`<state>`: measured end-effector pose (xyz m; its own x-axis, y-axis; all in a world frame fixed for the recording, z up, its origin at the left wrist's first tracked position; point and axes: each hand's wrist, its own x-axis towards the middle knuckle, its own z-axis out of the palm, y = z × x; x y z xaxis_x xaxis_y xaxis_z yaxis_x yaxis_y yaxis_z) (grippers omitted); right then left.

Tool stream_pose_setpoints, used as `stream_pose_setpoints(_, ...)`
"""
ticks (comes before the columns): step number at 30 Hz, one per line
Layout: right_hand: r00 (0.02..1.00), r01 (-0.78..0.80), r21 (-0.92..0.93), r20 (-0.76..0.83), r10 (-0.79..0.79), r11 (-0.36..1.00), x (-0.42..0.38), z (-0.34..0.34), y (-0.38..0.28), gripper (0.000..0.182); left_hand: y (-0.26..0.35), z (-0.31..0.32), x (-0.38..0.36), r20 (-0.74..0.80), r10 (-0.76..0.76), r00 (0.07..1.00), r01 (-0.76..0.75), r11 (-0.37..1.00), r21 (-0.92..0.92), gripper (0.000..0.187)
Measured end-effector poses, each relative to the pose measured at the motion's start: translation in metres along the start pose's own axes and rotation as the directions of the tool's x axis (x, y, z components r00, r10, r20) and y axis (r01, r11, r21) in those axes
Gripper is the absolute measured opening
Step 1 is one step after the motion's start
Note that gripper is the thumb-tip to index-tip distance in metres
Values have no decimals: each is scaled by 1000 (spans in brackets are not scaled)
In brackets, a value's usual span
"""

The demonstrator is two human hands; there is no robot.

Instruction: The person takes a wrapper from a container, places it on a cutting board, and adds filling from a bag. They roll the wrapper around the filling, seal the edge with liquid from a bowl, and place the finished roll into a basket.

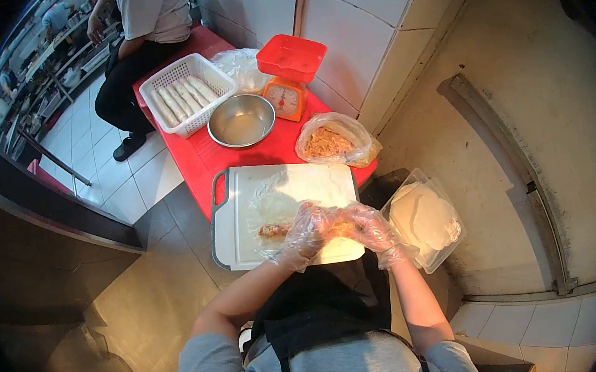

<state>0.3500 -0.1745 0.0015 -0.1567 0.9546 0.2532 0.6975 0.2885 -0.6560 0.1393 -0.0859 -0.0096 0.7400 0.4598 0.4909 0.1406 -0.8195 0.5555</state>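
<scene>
A white cutting board [241, 184] with a dark edge lies in front of me, a thin pale wrapper sheet [274, 202] spread on it. Along the sheet runs a strip of orange-brown shredded filling [271, 231]. Both hands wear clear plastic gloves. My left hand [306, 233] is closed over the middle of the strip, its fingertips bunched together. Beside it, my right hand [371, 228] has its fingers curled around the filling at the right end. The gloves hide part of the strip and the exact fingertip contact.
On the red table [193, 163] stand a white basket [178, 129] of pale rolls, a metal bowl [241, 121], an orange scale [285, 98] with a red tray, and a bag of filling [330, 143]. A container of round wrappers [423, 217] is at right. Another person [156, 18] sits beyond.
</scene>
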Motion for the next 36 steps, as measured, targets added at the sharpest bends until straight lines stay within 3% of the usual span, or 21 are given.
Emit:
stream_pose_setpoints(3, 998, -60, -50, -5, 60, 997, -3, -2, -6, 62, -8, -11, -15, -22, -48, 999, 51, 985, 163, 50)
stream_pose_setpoints(6, 998, -68, -87, 9, 69, 994, -4, -1, 1, 68, -17, -40, -28, 132, -257, 957, 216, 941, 260, 52)
stream_pose_setpoints(7, 998, -65, -96, 15, 67, 993, -3, 0, 3, 70, -25, -48, -36, 72, -170, 983, 145, 953, 267, 55)
stream_pose_setpoints(13, 994, -72, -93, 76, 79, 993, 19, -14, -22, 69, -52, -97, -71, 17, -83, 996, 76, 961, 266, 70)
stream_pose_setpoints(15, 996, -29, -58, 88, 34, 998, 36, -16, -43, 66, -55, -107, -74, 25, -80, 996, 76, 989, 130, 74)
stream_pose_setpoints(18, 989, 75, -163, 137, -52, 984, 57, 20, -54, 64, -63, -111, -74, 43, -62, 997, 61, 998, 3, 78)
stream_pose_setpoints(19, 983, 148, -128, 130, -131, 981, 63, 54, -36, 52, -66, -109, -74, 47, -54, 997, 55, 998, -28, 79)
stream_pose_setpoints(22, 967, 238, -124, 123, -223, 963, 84, 98, -56, 40, -79, -104, -82, 109, -103, 989, 93, 991, 94, 85)
stream_pose_setpoints(25, 942, 313, -175, -68, -329, 933, 85, 116, -55, 33, -70, -104, -87, 66, -217, 974, 205, 967, 148, 80)
stream_pose_setpoints(28, 975, 199, -91, 115, -188, 976, 91, 92, -75, 28, -54, -123, -79, -44, -173, 984, 174, 984, 37, 67)
stream_pose_setpoints(31, 988, 148, -124, 56, -143, 981, 89, 103, -79, 23, -52, -133, -77, -5, -101, 995, 101, 995, -15, 49)
stream_pose_setpoints(34, 981, 165, -65, -93, -170, 984, 84, 162, -38, 28, -68, -127, -102, 29, -349, 937, 350, 933, -83, 39)
stream_pose_setpoints(36, 986, 162, -72, -33, -165, 984, 86, 158, -41, 30, -64, -131, -96, 15, -239, 971, 239, 971, 3, 38)
